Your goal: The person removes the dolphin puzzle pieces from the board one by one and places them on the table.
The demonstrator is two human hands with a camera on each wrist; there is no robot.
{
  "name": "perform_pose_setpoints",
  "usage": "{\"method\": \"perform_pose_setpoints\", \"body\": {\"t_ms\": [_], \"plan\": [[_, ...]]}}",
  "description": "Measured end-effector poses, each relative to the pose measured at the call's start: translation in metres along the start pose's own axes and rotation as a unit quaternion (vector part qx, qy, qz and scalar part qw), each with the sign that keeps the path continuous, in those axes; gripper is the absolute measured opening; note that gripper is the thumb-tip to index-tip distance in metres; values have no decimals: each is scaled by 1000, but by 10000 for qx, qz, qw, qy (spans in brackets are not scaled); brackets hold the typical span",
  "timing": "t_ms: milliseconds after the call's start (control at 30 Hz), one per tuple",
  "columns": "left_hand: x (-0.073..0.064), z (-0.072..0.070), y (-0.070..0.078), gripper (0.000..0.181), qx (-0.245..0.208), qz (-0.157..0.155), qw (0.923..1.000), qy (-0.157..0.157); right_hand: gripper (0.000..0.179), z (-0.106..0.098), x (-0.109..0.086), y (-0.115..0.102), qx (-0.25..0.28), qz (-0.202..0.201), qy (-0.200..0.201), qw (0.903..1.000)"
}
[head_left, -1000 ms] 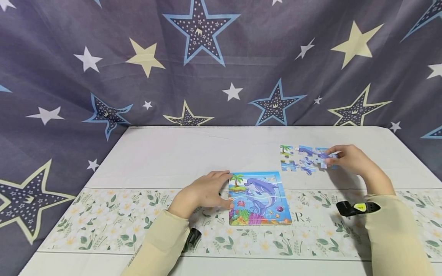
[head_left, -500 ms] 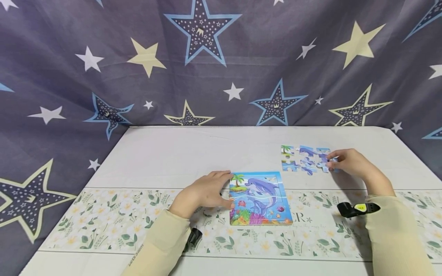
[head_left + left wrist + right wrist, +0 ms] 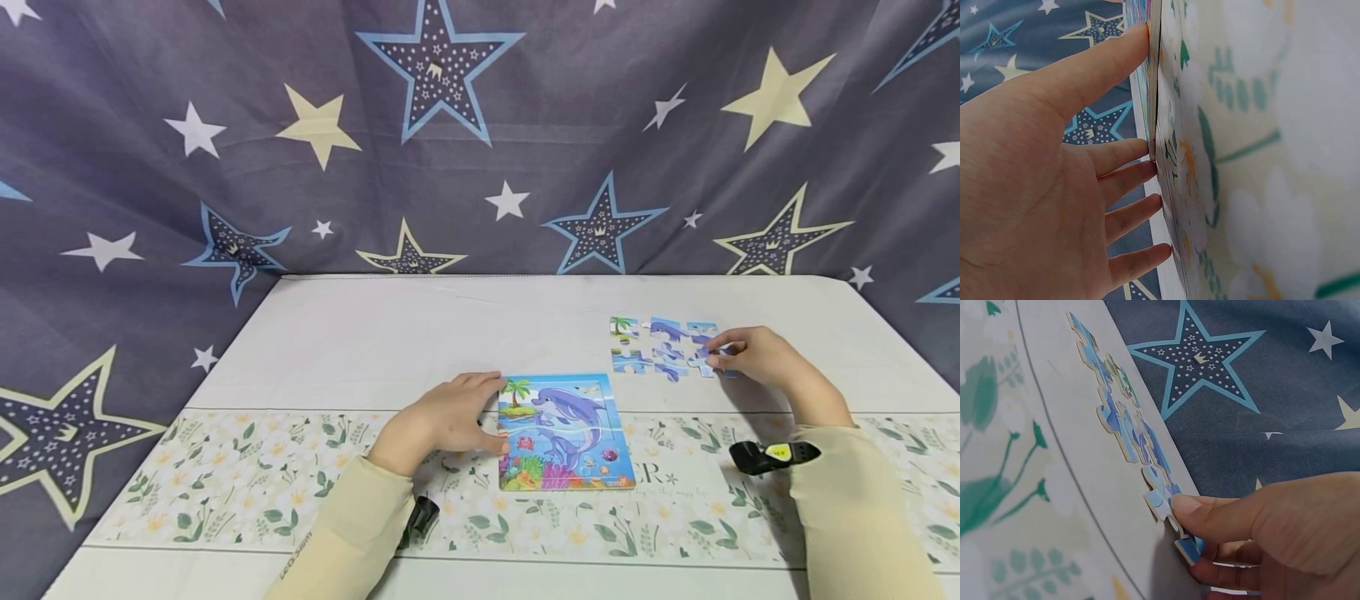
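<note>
My left hand (image 3: 447,417) rests at the left side of a square dolphin puzzle board (image 3: 564,433), thumb and a fingertip right at its edge. In the left wrist view, the fingers (image 3: 1124,179) are spread and nearly straight beside the board's thin edge. At the back right, my right hand (image 3: 761,358) pinches a blue and white jigsaw piece (image 3: 701,367) low at the table among the loose pieces (image 3: 667,332). The right wrist view shows the thumb (image 3: 1200,509) on the jigsaw piece (image 3: 1159,501), with the other fingers curled behind; another blue piece (image 3: 1188,550) lies near them.
Several jigsaw pieces lie in loose rows behind and right of the board. A floral strip (image 3: 315,467) crosses the white table (image 3: 420,333). A dark star-patterned curtain (image 3: 480,100) hangs behind the table. A black wrist strap (image 3: 772,457) is on the right sleeve.
My right hand has lowered slightly toward me, bringing the jigsaw piece down to the front row at the right. The left hand and the board have stayed in place.
</note>
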State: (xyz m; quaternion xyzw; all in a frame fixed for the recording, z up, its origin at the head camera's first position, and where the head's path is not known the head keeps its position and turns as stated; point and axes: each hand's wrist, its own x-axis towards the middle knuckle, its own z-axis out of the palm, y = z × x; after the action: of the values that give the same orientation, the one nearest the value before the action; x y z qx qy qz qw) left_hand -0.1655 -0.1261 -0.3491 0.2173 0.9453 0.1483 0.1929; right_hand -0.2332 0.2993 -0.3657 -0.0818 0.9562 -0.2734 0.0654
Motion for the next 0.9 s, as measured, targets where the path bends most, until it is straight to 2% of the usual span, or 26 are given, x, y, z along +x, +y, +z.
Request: {"method": "perform_pose_setpoints", "body": {"t_ms": [333,500,900], "plan": [[0,1,0,89,17,-10,10000,29,36,-1,1,-1,-183,150,202,9995],[0,1,0,90,14,-29,10000,27,37,-1,0,-3,-97,184,259,9994],[0,1,-1,90,23,11,10000,18,36,-1,3,-22,295,-357,268,9986]]}}
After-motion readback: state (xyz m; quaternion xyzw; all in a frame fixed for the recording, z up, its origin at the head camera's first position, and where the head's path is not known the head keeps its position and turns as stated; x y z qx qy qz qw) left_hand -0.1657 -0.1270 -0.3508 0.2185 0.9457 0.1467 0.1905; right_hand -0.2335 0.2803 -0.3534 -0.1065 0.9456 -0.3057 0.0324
